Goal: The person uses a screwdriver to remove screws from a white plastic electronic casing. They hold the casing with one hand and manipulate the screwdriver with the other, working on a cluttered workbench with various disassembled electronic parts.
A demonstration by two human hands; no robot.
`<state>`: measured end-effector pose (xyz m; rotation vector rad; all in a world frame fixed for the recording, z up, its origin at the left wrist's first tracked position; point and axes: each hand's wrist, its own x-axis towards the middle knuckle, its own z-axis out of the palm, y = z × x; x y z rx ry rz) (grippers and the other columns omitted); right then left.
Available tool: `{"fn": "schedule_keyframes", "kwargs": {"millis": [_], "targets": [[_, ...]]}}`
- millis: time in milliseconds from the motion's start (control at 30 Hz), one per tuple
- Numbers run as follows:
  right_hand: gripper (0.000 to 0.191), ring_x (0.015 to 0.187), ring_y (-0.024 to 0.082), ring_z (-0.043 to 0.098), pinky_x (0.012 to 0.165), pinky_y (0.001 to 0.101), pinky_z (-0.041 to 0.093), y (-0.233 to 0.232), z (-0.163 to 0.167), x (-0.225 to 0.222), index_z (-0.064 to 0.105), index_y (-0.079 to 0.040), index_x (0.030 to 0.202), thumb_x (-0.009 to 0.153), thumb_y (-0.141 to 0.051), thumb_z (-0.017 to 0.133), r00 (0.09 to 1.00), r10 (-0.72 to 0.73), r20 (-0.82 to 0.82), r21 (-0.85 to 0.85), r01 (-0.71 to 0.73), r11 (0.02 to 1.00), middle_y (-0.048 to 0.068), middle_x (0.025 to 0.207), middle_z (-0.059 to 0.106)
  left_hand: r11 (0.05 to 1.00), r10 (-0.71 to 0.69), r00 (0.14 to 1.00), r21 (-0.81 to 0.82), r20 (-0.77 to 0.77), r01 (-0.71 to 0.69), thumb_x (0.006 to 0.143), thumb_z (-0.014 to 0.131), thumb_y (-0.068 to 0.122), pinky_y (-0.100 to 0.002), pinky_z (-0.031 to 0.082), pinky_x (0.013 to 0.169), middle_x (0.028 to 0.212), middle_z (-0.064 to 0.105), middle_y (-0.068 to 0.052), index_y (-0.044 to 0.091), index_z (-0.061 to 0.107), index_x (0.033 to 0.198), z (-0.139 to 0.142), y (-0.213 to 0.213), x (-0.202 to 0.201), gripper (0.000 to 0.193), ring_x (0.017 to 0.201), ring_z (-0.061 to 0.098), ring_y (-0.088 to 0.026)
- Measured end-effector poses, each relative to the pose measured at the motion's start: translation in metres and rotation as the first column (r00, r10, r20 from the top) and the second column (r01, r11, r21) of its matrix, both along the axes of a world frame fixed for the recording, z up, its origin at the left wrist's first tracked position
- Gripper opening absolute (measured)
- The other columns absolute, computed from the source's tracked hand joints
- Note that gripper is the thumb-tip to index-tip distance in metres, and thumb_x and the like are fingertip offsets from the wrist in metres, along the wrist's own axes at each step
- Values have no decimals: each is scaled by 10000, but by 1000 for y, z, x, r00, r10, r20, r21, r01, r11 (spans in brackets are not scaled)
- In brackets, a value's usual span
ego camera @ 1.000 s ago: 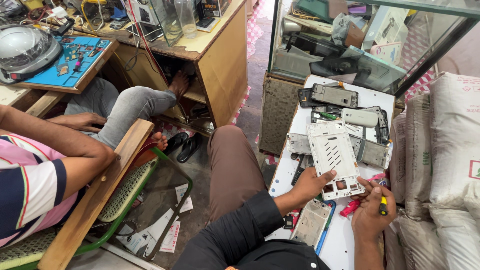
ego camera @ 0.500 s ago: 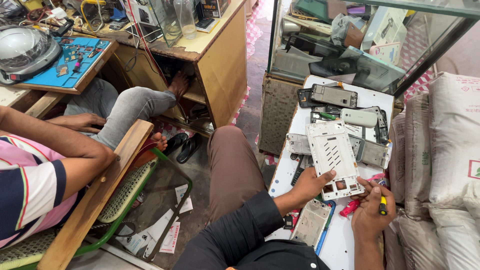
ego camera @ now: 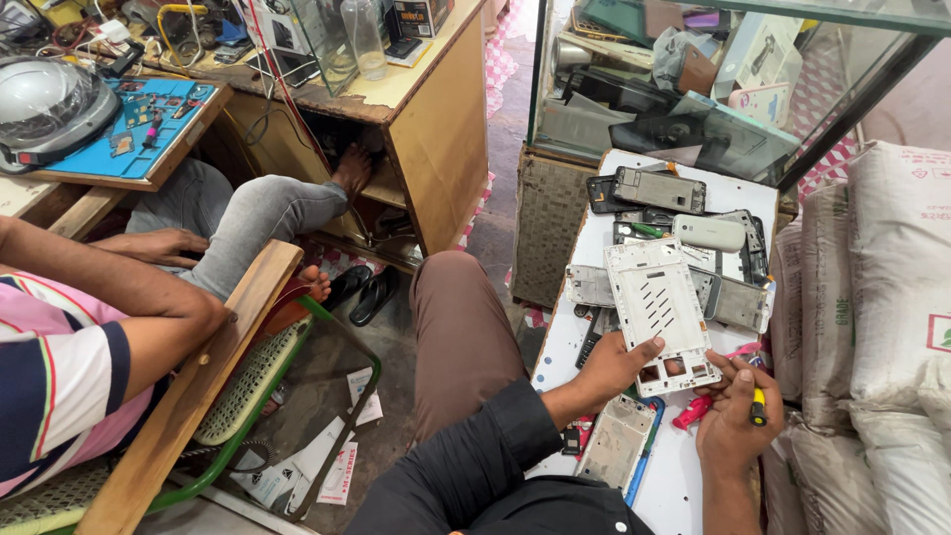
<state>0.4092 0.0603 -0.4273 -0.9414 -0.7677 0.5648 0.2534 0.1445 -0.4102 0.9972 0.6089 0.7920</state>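
Note:
My left hand grips the near left edge of a white phone frame that lies flat on the white table. My right hand is closed around a small yellow-handled screwdriver, its tip at the frame's near right corner. A pink tool lies just left of that hand. Another phone board rests near my left wrist.
Several dismantled phone parts cover the far half of the table, before a glass cabinet. White sacks stand at the right. Another person sits on a wooden chair at the left, by a desk and a grey helmet.

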Motion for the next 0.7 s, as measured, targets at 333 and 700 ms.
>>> {"fn": "schedule_keyframes", "kwargs": {"millis": [333,700], "targets": [[239,860,231,691,725,325,564,27,9,-5,516,33,1253,1170,-190,509,1000,24,-17,-2,-24,1000,293,1188,685,1000,14,1000,4,-3,-14,1090,577,262,-275,568,728,982,731,-57,-23,656,1250,8,25,-6,336,856,676,-111],[253,863,233,693,721,323,563,8,10,-17,508,41,1262,1171,-195,507,1000,22,-5,7,-22,1000,296,1188,685,999,-16,998,35,53,14,1105,573,282,-272,572,724,961,735,-71,-43,659,1223,9,7,-20,356,852,682,-118]]}}
